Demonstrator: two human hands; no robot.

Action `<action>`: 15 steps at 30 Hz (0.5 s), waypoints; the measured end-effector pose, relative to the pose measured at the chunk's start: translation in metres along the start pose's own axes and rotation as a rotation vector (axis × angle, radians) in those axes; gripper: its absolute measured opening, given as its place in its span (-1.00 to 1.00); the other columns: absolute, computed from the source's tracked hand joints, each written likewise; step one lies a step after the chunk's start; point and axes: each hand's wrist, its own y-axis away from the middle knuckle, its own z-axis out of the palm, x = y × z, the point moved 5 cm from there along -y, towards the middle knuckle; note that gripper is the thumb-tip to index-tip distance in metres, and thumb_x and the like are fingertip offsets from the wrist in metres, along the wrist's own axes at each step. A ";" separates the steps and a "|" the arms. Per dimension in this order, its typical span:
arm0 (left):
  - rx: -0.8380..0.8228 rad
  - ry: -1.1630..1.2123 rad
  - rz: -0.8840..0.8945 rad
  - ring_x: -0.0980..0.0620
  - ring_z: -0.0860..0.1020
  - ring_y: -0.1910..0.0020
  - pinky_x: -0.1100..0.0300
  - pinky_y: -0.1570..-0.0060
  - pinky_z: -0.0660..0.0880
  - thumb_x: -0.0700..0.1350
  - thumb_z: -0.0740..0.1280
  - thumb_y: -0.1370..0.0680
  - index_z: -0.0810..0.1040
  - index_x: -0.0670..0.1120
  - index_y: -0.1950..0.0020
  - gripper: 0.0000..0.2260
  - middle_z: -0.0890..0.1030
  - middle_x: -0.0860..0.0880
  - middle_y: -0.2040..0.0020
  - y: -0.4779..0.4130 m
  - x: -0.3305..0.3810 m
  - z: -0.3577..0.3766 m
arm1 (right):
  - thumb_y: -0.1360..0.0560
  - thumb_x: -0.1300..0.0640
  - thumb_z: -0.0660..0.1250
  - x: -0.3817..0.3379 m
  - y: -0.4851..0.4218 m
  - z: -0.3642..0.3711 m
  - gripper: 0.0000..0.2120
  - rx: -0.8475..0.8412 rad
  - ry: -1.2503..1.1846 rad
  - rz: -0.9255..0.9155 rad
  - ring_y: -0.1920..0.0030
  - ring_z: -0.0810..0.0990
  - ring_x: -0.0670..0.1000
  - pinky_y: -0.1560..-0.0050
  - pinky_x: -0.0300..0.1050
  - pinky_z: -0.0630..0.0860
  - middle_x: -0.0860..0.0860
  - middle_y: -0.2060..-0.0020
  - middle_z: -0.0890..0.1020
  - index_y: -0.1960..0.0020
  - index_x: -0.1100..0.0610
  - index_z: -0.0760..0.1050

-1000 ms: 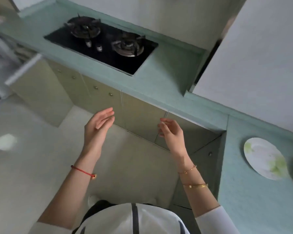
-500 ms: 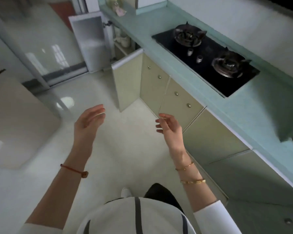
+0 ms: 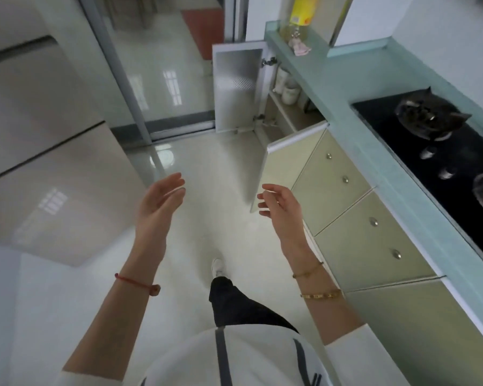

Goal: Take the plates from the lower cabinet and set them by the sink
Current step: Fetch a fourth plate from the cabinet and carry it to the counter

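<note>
**Heading for the open cabinet**

Our left hand (image 3: 159, 201) and right hand (image 3: 279, 207) hang released, carrying nothing. The lower cabinet (image 3: 276, 118) stands open ahead. Pale shapes (image 3: 289, 89) inside may be crockery, but we cannot make out plates. Next we should close in, crouch and reach inside.

On the right of the frame a pale teal countertop (image 3: 343, 112) carries a glossy black hob (image 3: 418, 151), above pale yellow-green drawer fronts (image 3: 332, 185) with silver knobs (image 3: 345, 179). At upper centre the open cabinet door (image 3: 236, 87) is white with a grey ribbed panel, near a yellow bottle label (image 3: 301, 9) and a brick-red mat (image 3: 204, 29) on the shiny cream floor (image 3: 221, 168). Lower down are a red cord bracelet (image 3: 134, 281), gold bracelets (image 3: 321, 295), a white top (image 3: 248, 358) with dark grey stripes, black trousers (image 3: 234, 305) and a white shoe (image 3: 217, 267).
</note>
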 end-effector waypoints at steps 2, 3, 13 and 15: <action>0.016 0.007 0.008 0.05 0.62 -0.17 0.08 -0.26 0.49 -0.12 0.41 -0.49 0.66 0.11 -0.11 -0.77 0.69 0.09 -0.10 -0.042 0.010 -0.001 | -0.57 0.20 0.29 -0.014 -0.040 0.024 -0.87 -0.028 -0.006 -0.011 0.18 0.63 -0.06 0.15 -0.19 0.56 -0.02 0.14 0.67 -0.05 0.02 0.57; 0.017 0.007 0.018 0.05 0.62 -0.17 0.09 -0.26 0.49 -0.13 0.41 -0.50 0.66 0.11 -0.12 -0.77 0.69 0.09 -0.09 -0.064 0.015 0.000 | -0.57 0.20 0.29 -0.022 -0.061 0.036 -0.87 -0.035 -0.010 -0.016 0.17 0.63 -0.05 0.14 -0.17 0.57 -0.01 0.14 0.67 -0.04 0.03 0.56; 0.004 0.007 -0.013 -0.04 0.60 -0.22 0.06 -0.30 0.48 -0.26 0.35 -0.58 0.62 0.03 -0.17 -0.75 0.67 -0.01 -0.14 -0.246 0.033 0.026 | -0.59 0.21 0.27 -0.065 -0.228 0.105 -0.79 -0.014 0.019 -0.001 0.10 0.63 0.00 0.01 -0.05 0.61 0.06 0.07 0.66 -0.20 0.22 0.53; -0.021 0.002 -0.034 -0.07 0.60 -0.22 0.01 -0.32 0.48 -0.28 0.34 -0.58 0.62 0.01 -0.17 -0.75 0.66 -0.06 -0.16 -0.281 0.030 0.034 | -0.59 0.21 0.27 -0.066 -0.256 0.113 -0.79 0.015 0.019 0.011 0.10 0.63 -0.01 0.03 -0.08 0.60 0.07 0.06 0.66 -0.20 0.22 0.53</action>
